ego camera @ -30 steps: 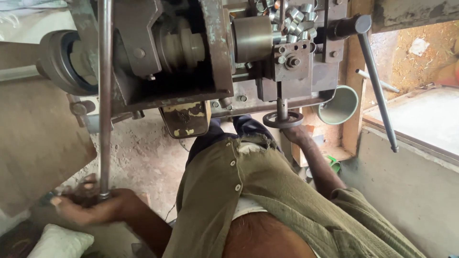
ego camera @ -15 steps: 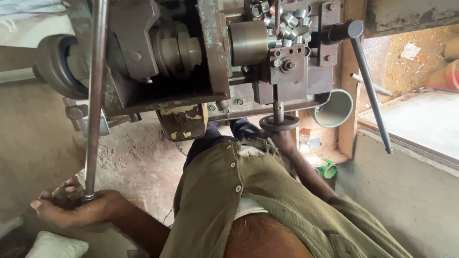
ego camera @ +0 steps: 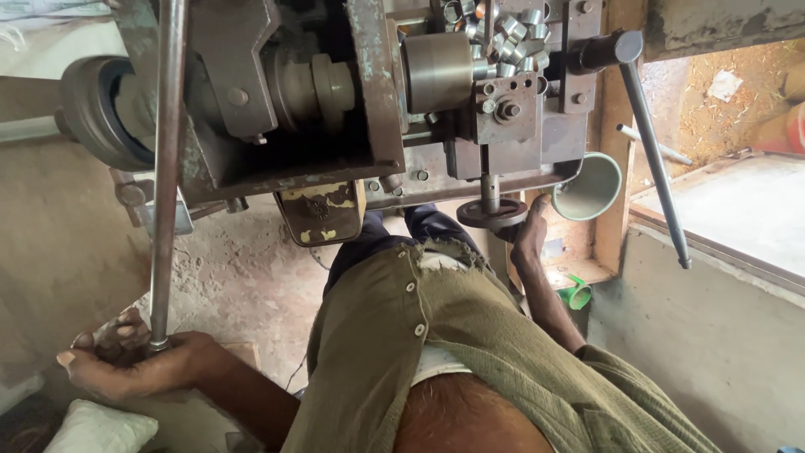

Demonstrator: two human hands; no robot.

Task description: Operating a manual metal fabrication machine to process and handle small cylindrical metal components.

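2 hands on a small lathe-type machine: 1 on a long lever, 1 on a handwheel.

Left hand (ego camera: 134,365) wraps, fingers curled, around the lower end of a long steel lever bar (ego camera: 165,168) that rises up across the machine body (ego camera: 277,92). Right hand (ego camera: 530,231) reaches up, fingers closed against the rim of a dark round handwheel (ego camera: 492,214) under the tool slide. Above it, a tray area holds a heap of short shiny metal rings (ego camera: 503,29). A pale green cup (ego camera: 587,186) hangs just right of the handwheel; contents cannot be told.

Left hand (ego camera: 138,365) clenched in a grip; right hand (ego camera: 530,233) reaching up, fingers curled
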